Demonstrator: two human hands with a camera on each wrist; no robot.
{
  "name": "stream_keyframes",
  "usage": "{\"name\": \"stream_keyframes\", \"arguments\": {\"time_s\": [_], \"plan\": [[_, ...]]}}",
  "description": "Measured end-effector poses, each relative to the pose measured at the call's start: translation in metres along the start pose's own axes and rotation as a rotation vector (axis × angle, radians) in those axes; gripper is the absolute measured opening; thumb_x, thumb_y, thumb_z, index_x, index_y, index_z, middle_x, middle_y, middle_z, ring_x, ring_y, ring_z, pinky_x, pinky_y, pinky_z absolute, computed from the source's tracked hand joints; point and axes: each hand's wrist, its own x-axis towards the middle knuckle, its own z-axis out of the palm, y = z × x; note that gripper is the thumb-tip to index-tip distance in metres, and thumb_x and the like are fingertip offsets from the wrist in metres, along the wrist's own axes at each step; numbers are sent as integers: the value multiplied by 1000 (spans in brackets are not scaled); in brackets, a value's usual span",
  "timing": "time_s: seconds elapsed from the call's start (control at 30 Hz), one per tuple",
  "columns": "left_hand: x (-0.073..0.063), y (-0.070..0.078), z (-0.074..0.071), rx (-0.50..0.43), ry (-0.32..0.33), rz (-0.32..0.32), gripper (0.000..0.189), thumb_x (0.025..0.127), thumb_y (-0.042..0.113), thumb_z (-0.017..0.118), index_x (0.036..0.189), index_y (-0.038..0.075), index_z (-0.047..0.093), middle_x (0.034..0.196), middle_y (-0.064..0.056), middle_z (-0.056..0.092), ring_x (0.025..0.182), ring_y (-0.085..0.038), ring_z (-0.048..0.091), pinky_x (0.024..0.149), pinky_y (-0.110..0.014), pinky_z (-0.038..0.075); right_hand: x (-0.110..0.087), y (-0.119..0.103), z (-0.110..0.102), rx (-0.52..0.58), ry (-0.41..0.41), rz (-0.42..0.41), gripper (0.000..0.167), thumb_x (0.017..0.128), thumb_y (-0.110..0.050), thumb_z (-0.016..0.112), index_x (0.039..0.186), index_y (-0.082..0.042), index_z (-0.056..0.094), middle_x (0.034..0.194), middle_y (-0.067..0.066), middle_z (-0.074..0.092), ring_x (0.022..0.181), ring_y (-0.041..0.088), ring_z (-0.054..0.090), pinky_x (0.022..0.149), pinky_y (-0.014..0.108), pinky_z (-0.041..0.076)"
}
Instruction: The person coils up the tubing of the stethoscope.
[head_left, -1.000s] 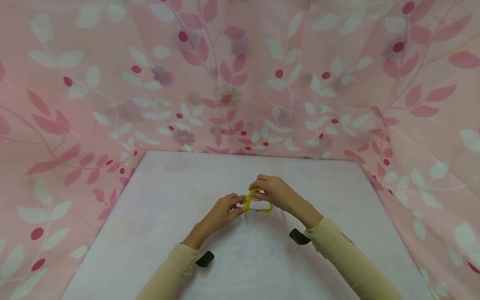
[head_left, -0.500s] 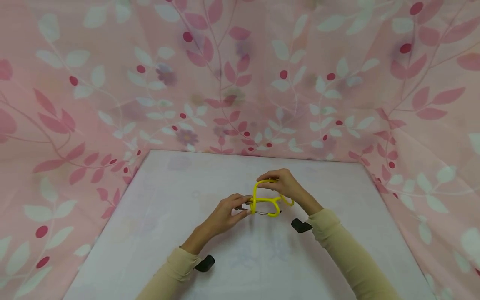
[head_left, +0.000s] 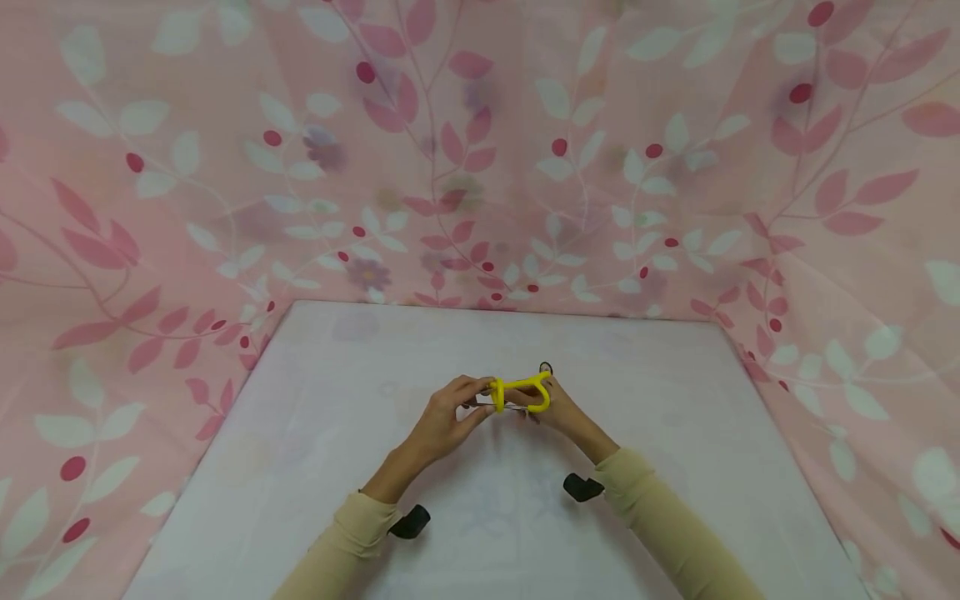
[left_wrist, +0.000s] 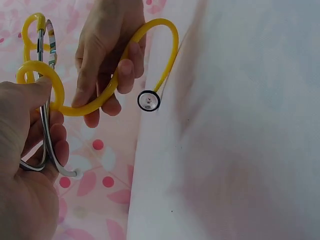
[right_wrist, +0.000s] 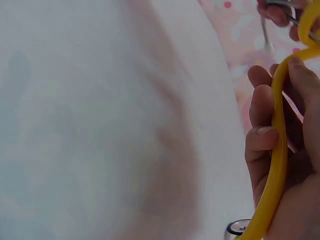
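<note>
A stethoscope with yellow tubing (head_left: 537,408) is held between both hands above the table. My left hand (head_left: 441,423) grips its metal ear tubes (left_wrist: 46,131), thumb on a yellow loop (left_wrist: 59,90) that passes round them. A pale ear tip (left_wrist: 76,174) sticks out below the left fingers. My right hand (head_left: 564,410) holds the tubing a little to the right, its fingers curled round it in the right wrist view. Past that hand, the free end bends over and the round chest piece (left_wrist: 149,101) hangs from it. The fingers partly hide the metal tubes.
The white tabletop (head_left: 480,517) lies under the hands. Pink leaf-patterned cloth (head_left: 480,167) stands behind it and at both sides. A dark wrist device (head_left: 410,522) sits below the left cuff, another (head_left: 582,487) below the right.
My right hand rose and moved right with a stretch of tubing, then came down beside the left hand. The yellow loop round the metal tubes is now smaller. The left hand has barely moved.
</note>
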Motion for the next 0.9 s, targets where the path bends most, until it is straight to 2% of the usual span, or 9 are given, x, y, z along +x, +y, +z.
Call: {"name": "stream_keyframes", "arguments": {"time_s": [0.07,0.13,0.27,0.37,0.53,0.63,0.7,0.8,0.9], "plan": [[1,-2,0,7,10,-3,44,92,20,70,133,10,61,113,-3,65,95,-15,64,79,-27,57,-4,0,6,58,29,110,28,97,-12,60,119,5,67,78,35,63,46,9,45,42,21,39],[1,-3,1,6,13,-12,44,91,18,70,133,10,60,113,-3,65,97,-15,64,78,-31,58,-8,-1,13,49,36,120,29,97,-16,61,120,0,68,82,32,67,47,11,46,42,21,38],[1,-6,2,23,19,-49,45,90,16,71,133,8,60,113,-4,65,97,-17,65,76,-36,58,-15,-2,23,-25,41,24,31,96,-31,62,118,-11,72,93,19,75,46,20,52,39,23,40],[0,-8,4,48,19,-75,45,90,16,71,133,5,60,114,-5,65,96,-23,66,76,-33,58,-24,-3,27,-151,52,-96,32,99,-28,59,120,-8,70,92,14,76,47,24,56,40,24,43],[0,-15,6,101,21,-88,43,91,15,70,131,3,61,112,-6,66,99,-27,67,77,-30,57,-36,-11,30,-351,84,-206,31,93,-14,67,121,-2,69,82,6,74,52,9,54,47,17,45],[0,-20,7,146,16,-111,43,90,17,71,130,3,62,112,-5,66,102,-22,65,79,-29,57,-45,-17,31,-472,92,-227,32,87,-11,73,119,-5,71,80,1,71,60,1,51,54,15,46],[-1,-24,7,173,9,-134,43,90,17,72,129,3,62,112,-4,66,103,-20,63,80,-29,57,-51,-23,32,-547,88,-207,33,86,-13,75,119,-9,72,84,-2,72,67,-1,54,59,16,48],[-3,-27,7,193,-7,-162,43,89,17,73,128,3,63,112,-4,66,104,-19,61,82,-29,57,-59,-34,31,-619,70,-163,31,86,-17,75,117,-12,73,93,-3,75,76,1,63,67,18,53],[-6,-30,7,225,-18,-188,43,89,18,73,128,4,63,111,-2,66,104,-18,60,84,-28,57,-64,-46,29,-677,80,-148,25,86,-18,75,111,-13,75,94,-3,75,80,5,68,69,21,55]]}}
